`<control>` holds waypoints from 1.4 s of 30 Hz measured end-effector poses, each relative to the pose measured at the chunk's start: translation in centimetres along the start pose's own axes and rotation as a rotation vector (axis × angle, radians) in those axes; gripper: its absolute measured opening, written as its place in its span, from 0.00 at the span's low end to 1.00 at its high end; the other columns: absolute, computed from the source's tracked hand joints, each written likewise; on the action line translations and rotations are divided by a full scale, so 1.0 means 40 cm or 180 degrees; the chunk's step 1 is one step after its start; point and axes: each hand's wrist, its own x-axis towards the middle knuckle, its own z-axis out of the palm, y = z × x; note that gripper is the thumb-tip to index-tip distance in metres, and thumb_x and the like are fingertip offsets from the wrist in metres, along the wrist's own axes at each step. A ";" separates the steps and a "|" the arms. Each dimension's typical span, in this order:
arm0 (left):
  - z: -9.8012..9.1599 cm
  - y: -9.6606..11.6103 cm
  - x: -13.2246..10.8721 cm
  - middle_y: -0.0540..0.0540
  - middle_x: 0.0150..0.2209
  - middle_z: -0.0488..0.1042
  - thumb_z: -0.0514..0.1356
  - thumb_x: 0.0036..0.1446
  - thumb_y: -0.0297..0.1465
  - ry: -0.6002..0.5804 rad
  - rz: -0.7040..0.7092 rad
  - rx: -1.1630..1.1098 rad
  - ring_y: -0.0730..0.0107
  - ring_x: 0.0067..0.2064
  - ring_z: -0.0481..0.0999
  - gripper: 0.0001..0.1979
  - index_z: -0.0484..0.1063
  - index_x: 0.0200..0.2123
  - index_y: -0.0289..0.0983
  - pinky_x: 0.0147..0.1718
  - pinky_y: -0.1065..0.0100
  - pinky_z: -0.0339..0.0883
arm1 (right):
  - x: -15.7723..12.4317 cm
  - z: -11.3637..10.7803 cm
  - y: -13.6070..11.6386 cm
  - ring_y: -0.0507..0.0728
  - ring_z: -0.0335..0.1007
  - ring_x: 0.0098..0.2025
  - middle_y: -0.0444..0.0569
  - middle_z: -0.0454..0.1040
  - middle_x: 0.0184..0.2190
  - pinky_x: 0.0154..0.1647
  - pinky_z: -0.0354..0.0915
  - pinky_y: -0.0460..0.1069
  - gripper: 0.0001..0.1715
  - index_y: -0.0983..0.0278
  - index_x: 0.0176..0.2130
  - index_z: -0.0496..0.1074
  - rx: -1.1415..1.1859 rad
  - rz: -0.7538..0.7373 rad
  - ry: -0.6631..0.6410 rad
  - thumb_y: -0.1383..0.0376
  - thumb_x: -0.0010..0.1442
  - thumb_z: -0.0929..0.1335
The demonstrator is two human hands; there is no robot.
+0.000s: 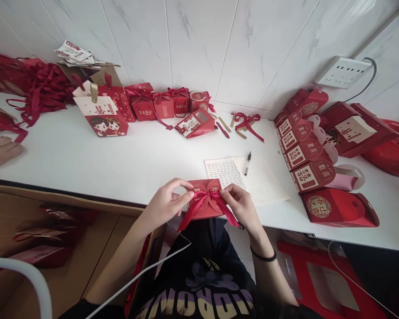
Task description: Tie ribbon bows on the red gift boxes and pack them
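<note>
A small red gift box (204, 208) rests at the near edge of the white table (119, 155), with a red ribbon (204, 197) tied in a bow across its top. My left hand (168, 201) pinches the bow's left loop. My right hand (240, 203) pinches the right loop, and a black band circles that wrist. Two ribbon tails hang down over the table edge toward my lap.
An open notebook (252, 177) with a pen (248, 163) lies behind the box. Folded red boxes (302, 155) are stacked at right, finished ribboned boxes (162, 104) line the wall, loose ribbons (36, 88) pile at left. Another person's hand (0, 150) rests at far left. A cardboard carton (53, 239) sits below.
</note>
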 end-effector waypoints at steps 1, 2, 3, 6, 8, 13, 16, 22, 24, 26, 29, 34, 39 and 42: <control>0.003 -0.001 -0.003 0.58 0.13 0.59 0.55 0.57 0.42 0.0030 -0.0004 -0.0014 0.78 0.16 0.62 0.14 0.68 0.38 0.38 0.17 0.77 0.55 | 0.000 0.000 -0.001 0.52 0.61 0.27 0.44 0.67 0.23 0.28 0.57 0.46 0.20 0.64 0.26 0.66 0.0000 0.0005 -0.0002 0.51 0.57 0.67; 0.006 -0.002 -0.004 0.58 0.13 0.60 0.55 0.57 0.42 0.0050 0.0006 -0.0046 0.78 0.16 0.62 0.13 0.68 0.37 0.38 0.17 0.77 0.54 | 0.000 0.000 -0.002 0.52 0.61 0.27 0.44 0.67 0.23 0.28 0.57 0.46 0.20 0.64 0.26 0.66 0.0006 0.0014 -0.0003 0.51 0.57 0.67; 0.009 -0.002 -0.003 0.57 0.13 0.60 0.55 0.57 0.42 0.0063 0.0032 -0.0097 0.79 0.16 0.62 0.13 0.68 0.37 0.38 0.16 0.77 0.53 | -0.001 0.000 -0.003 0.52 0.61 0.27 0.45 0.67 0.23 0.28 0.57 0.46 0.20 0.64 0.26 0.66 0.0014 0.0024 -0.0006 0.51 0.57 0.67; 0.015 -0.003 0.009 0.57 0.12 0.60 0.54 0.58 0.41 -0.0050 0.0112 -0.0347 0.80 0.14 0.58 0.13 0.67 0.34 0.37 0.14 0.78 0.50 | -0.002 0.000 -0.004 0.52 0.61 0.27 0.45 0.67 0.24 0.28 0.58 0.46 0.20 0.64 0.26 0.67 0.0022 0.0036 -0.0019 0.51 0.57 0.67; 0.015 -0.005 0.023 0.58 0.12 0.60 0.53 0.58 0.42 -0.0207 0.0166 -0.0541 0.81 0.12 0.55 0.14 0.66 0.33 0.36 0.12 0.78 0.48 | -0.003 0.000 -0.004 0.53 0.61 0.27 0.45 0.67 0.24 0.28 0.58 0.46 0.20 0.64 0.26 0.67 -0.0005 0.0036 -0.0028 0.50 0.57 0.67; 0.010 -0.012 0.042 0.57 0.11 0.62 0.52 0.58 0.45 -0.0505 0.0170 -0.0618 0.81 0.11 0.53 0.16 0.66 0.34 0.36 0.11 0.78 0.45 | -0.003 -0.002 -0.003 0.53 0.61 0.27 0.45 0.67 0.24 0.28 0.58 0.47 0.22 0.64 0.26 0.66 -0.0080 0.0031 0.0016 0.48 0.56 0.67; 0.008 -0.010 0.022 0.57 0.14 0.63 0.54 0.57 0.44 -0.0229 0.0044 -0.0390 0.80 0.13 0.58 0.15 0.65 0.37 0.38 0.12 0.77 0.49 | -0.004 -0.003 -0.002 0.53 0.61 0.27 0.45 0.66 0.23 0.28 0.58 0.47 0.22 0.64 0.26 0.66 -0.0079 0.0024 0.0015 0.49 0.56 0.67; 0.028 0.003 -0.014 0.56 0.19 0.63 0.55 0.56 0.45 0.0275 -0.0183 0.0144 0.79 0.17 0.61 0.17 0.63 0.26 0.38 0.18 0.75 0.56 | -0.007 0.001 -0.006 0.52 0.61 0.27 0.45 0.67 0.24 0.28 0.58 0.47 0.20 0.64 0.26 0.66 0.0029 0.0063 -0.0011 0.50 0.57 0.68; 0.037 0.003 -0.008 0.56 0.17 0.60 0.54 0.57 0.45 0.0264 -0.0105 0.0123 0.78 0.17 0.59 0.17 0.62 0.25 0.38 0.18 0.75 0.53 | -0.006 0.002 -0.007 0.52 0.61 0.27 0.45 0.67 0.24 0.28 0.58 0.46 0.20 0.64 0.26 0.66 0.0048 0.0063 0.0012 0.50 0.56 0.68; 0.043 -0.003 0.003 0.56 0.17 0.58 0.53 0.57 0.43 0.0287 0.0004 -0.0023 0.78 0.18 0.58 0.16 0.62 0.25 0.38 0.17 0.75 0.52 | -0.004 0.003 -0.006 0.52 0.61 0.26 0.44 0.67 0.23 0.28 0.58 0.46 0.21 0.63 0.26 0.66 0.0057 0.0073 0.0024 0.49 0.56 0.67; 0.048 -0.020 0.017 0.55 0.18 0.59 0.52 0.58 0.40 0.0197 0.0007 -0.0425 0.79 0.18 0.59 0.16 0.60 0.23 0.37 0.17 0.75 0.53 | -0.004 0.002 -0.003 0.52 0.60 0.26 0.44 0.65 0.23 0.27 0.57 0.46 0.22 0.63 0.25 0.64 0.0060 0.0066 0.0026 0.49 0.56 0.67; 0.038 -0.042 0.021 0.53 0.20 0.62 0.51 0.56 0.35 -0.0066 -0.0007 -0.0760 0.78 0.19 0.62 0.13 0.62 0.21 0.36 0.16 0.76 0.57 | -0.005 0.003 0.002 0.51 0.57 0.24 0.43 0.63 0.21 0.26 0.55 0.46 0.22 0.63 0.25 0.63 0.0217 0.0109 -0.0079 0.48 0.56 0.67; 0.023 -0.028 0.018 0.52 0.22 0.63 0.53 0.54 0.36 -0.0161 0.0122 -0.0447 0.77 0.20 0.62 0.12 0.61 0.23 0.36 0.17 0.75 0.59 | -0.001 0.005 0.002 0.52 0.57 0.24 0.43 0.63 0.21 0.25 0.56 0.46 0.23 0.63 0.24 0.63 0.0224 0.0112 -0.0056 0.47 0.55 0.67; 0.029 -0.016 0.021 0.53 0.21 0.60 0.54 0.55 0.41 0.0026 0.0217 -0.0123 0.77 0.21 0.61 0.16 0.59 0.22 0.36 0.17 0.75 0.57 | 0.003 0.004 0.000 0.52 0.57 0.24 0.43 0.63 0.21 0.25 0.56 0.46 0.23 0.63 0.24 0.63 0.0232 0.0104 -0.0075 0.47 0.55 0.67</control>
